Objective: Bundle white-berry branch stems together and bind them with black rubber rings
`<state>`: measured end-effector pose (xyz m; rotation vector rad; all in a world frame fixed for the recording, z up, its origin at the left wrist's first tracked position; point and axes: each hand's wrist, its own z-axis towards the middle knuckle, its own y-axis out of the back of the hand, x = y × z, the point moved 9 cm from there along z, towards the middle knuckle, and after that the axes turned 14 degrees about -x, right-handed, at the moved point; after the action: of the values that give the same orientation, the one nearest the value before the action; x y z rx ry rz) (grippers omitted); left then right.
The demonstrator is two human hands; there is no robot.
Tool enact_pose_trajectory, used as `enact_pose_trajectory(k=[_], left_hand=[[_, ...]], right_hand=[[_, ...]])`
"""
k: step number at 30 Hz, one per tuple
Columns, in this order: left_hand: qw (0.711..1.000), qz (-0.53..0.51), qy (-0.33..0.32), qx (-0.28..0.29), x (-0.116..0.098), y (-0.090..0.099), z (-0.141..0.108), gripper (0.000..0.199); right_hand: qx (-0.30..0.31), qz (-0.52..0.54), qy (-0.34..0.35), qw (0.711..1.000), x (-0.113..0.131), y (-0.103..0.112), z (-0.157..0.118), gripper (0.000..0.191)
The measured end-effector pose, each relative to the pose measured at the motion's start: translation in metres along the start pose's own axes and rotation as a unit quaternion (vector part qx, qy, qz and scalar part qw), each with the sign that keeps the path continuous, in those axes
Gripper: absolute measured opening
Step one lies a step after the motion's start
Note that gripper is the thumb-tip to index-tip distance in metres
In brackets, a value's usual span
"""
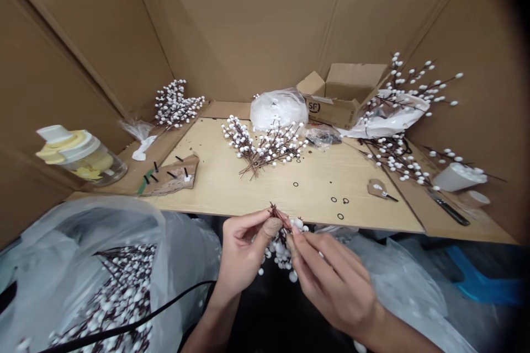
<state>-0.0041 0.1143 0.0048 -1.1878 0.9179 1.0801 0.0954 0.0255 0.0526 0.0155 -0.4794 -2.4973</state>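
Observation:
A bunch of dark stems with white berries [282, 256] hangs berries-down in front of the table's near edge. My left hand [247, 245] pinches the stems near their upper ends, its thumb wrapped in a tan covering. On the other side, my right hand [331, 273] has its thumb and fingers closed on the same bunch, close to the upper berries. Beyond my hands, a pile of berry sprigs [265, 146] lies on the pale board [232, 198], its bare stems crossed toward me.
Left are a bottle [85, 154], a cardboard scrap with black pins [171, 176] and a large plastic bag [174, 242] of berry sprigs. Behind stand a clear bag [279, 109] and an open carton [335, 107]. A knife [449, 208], white cup [457, 176] and more sprigs [397, 160] are right.

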Motion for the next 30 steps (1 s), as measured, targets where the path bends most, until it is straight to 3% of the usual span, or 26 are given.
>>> enact_pose_trajectory(k=[5, 9, 12, 21, 30], left_hand=[[1.000, 0.007, -0.007, 0.005, 0.001, -0.004, 0.001, 0.016], [1.000, 0.009, -0.010, -0.028, 0.004, 0.001, 0.003, 0.016], [0.999, 0.006, -0.010, -0.043, 0.004, 0.003, 0.002, 0.014], [1.000, -0.013, -0.016, -0.020, 0.002, -0.005, 0.001, 0.013], [0.999, -0.023, -0.012, -0.045, 0.005, -0.003, -0.001, 0.011]], right_hand=[[-0.005, -0.010, 0.014, 1.000, 0.000, -0.005, -0.009, 0.028], [-0.009, -0.012, 0.013, 1.000, -0.002, -0.008, -0.013, 0.034], [-0.017, 0.001, 0.011, 1.000, -0.003, -0.009, -0.014, 0.034], [-0.044, 0.033, -0.021, 0.998, -0.006, -0.005, -0.011, 0.036], [-0.078, 0.017, -0.021, 0.997, -0.008, 0.000, -0.013, 0.036]])
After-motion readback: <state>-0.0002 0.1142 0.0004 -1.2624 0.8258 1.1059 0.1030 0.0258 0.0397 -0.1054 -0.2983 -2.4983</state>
